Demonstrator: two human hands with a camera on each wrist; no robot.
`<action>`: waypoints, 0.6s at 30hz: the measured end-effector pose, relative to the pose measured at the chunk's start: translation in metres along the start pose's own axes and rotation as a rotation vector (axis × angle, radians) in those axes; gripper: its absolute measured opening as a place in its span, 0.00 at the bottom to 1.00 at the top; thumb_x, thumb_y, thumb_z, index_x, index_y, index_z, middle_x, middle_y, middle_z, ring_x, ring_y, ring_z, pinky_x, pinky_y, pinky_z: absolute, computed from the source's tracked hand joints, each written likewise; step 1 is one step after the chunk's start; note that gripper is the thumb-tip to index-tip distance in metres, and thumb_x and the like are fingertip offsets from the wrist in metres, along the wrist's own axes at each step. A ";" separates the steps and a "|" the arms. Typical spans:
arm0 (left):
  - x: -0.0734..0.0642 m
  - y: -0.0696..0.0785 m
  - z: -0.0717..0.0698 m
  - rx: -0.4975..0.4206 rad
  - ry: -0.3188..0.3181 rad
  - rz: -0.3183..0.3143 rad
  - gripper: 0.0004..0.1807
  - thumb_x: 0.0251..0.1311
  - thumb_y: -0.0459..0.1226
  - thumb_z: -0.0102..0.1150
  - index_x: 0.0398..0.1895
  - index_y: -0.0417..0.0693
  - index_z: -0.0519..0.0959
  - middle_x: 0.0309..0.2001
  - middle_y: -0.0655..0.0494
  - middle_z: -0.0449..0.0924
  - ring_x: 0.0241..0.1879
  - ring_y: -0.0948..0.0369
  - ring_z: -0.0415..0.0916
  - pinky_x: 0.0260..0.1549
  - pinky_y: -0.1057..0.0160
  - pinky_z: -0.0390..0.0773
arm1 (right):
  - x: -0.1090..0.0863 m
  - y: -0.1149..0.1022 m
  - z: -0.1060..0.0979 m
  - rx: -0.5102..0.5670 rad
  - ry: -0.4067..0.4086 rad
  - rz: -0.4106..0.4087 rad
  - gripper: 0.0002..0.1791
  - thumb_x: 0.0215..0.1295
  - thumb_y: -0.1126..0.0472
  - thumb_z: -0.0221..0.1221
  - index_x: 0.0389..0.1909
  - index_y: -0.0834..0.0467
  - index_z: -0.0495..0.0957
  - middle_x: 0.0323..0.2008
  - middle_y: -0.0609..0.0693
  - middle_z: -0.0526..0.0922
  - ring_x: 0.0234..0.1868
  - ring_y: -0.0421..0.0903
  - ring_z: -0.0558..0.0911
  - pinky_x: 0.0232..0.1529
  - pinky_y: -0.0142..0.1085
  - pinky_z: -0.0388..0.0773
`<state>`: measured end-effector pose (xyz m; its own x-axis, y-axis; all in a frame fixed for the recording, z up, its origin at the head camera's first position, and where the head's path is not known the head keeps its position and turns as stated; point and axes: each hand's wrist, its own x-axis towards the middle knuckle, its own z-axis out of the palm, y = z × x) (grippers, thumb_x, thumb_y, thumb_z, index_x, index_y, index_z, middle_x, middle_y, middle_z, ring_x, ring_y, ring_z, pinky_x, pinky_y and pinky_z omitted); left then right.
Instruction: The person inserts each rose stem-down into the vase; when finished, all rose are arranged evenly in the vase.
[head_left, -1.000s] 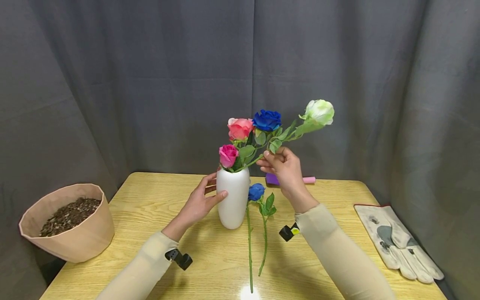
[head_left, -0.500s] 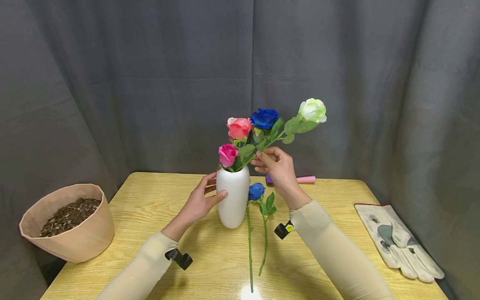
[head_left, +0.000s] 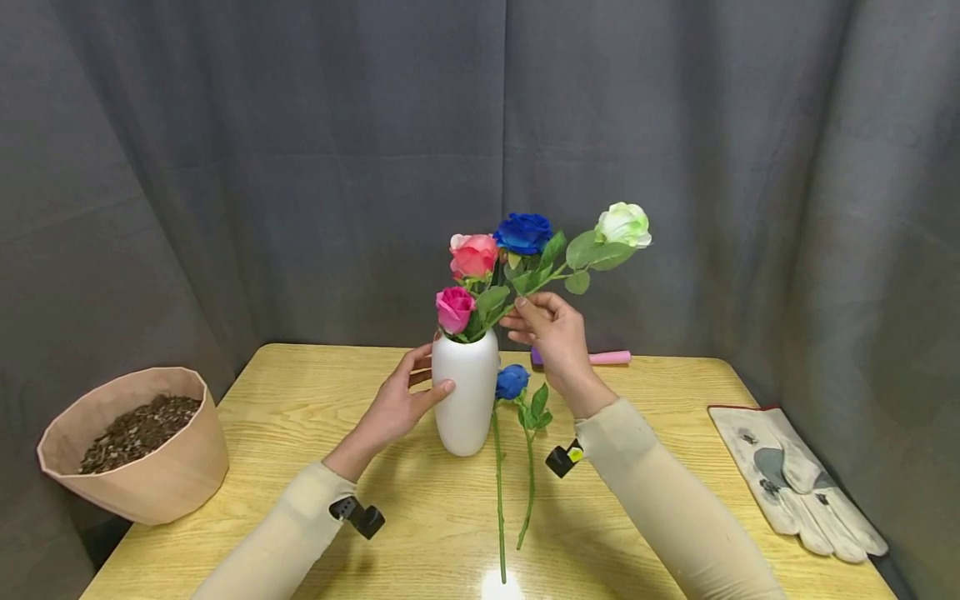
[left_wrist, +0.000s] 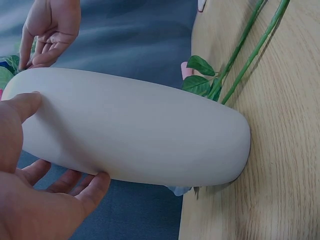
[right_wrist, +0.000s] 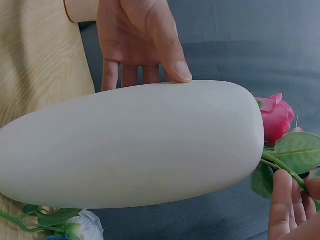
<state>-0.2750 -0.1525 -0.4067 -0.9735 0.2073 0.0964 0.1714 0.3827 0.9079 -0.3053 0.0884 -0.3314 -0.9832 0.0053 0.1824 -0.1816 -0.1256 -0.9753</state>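
A white vase (head_left: 464, 396) stands upright on the table. My left hand (head_left: 397, 404) holds its left side, thumb on the front and fingers reaching behind. From its mouth rise a magenta rose (head_left: 455, 309), a coral-pink rose (head_left: 474, 256) and a blue rose (head_left: 523, 234). My right hand (head_left: 557, 337) pinches the green stem of a white-green rose (head_left: 624, 225), which leans to the right. That stem (right_wrist: 285, 167) runs into the vase mouth in the right wrist view. On the table beside the vase lie another blue rose (head_left: 512, 382) and a second leafy stem (head_left: 530, 483).
A peach pot (head_left: 150, 475) of dark soil or bark stands at the left edge. Pale work gloves (head_left: 795, 483) lie on the right. Behind my right hand lies a pink-handled tool (head_left: 611, 357) with a purple part. A grey curtain (head_left: 360, 167) closes off the back.
My right hand has moved left, closer to the vase, and the white-green rose has shifted left with it. The blue rose in the vase has moved slightly left. My left hand keeps its hold.
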 end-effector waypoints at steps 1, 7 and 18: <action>0.000 0.000 0.000 -0.002 0.000 -0.001 0.44 0.61 0.60 0.63 0.76 0.61 0.56 0.71 0.50 0.63 0.72 0.45 0.63 0.65 0.40 0.72 | 0.001 0.000 0.000 -0.003 0.000 0.000 0.10 0.73 0.57 0.57 0.45 0.60 0.76 0.35 0.46 0.85 0.38 0.42 0.89 0.44 0.36 0.87; 0.000 0.000 0.001 -0.007 0.000 -0.009 0.45 0.60 0.61 0.63 0.76 0.61 0.55 0.72 0.50 0.63 0.73 0.45 0.63 0.65 0.41 0.72 | 0.003 0.003 0.002 -0.026 -0.021 0.010 0.10 0.73 0.57 0.58 0.46 0.60 0.78 0.36 0.45 0.86 0.37 0.39 0.88 0.41 0.34 0.87; 0.000 -0.001 0.000 -0.011 -0.002 -0.003 0.44 0.61 0.60 0.63 0.76 0.60 0.55 0.71 0.50 0.63 0.72 0.45 0.64 0.65 0.41 0.73 | 0.002 0.008 0.008 -0.068 -0.060 0.053 0.15 0.72 0.53 0.59 0.48 0.61 0.79 0.36 0.45 0.84 0.37 0.40 0.86 0.38 0.37 0.86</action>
<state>-0.2751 -0.1527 -0.4082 -0.9737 0.2082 0.0928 0.1668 0.3732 0.9126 -0.3088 0.0791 -0.3374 -0.9890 -0.0592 0.1355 -0.1322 -0.0569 -0.9896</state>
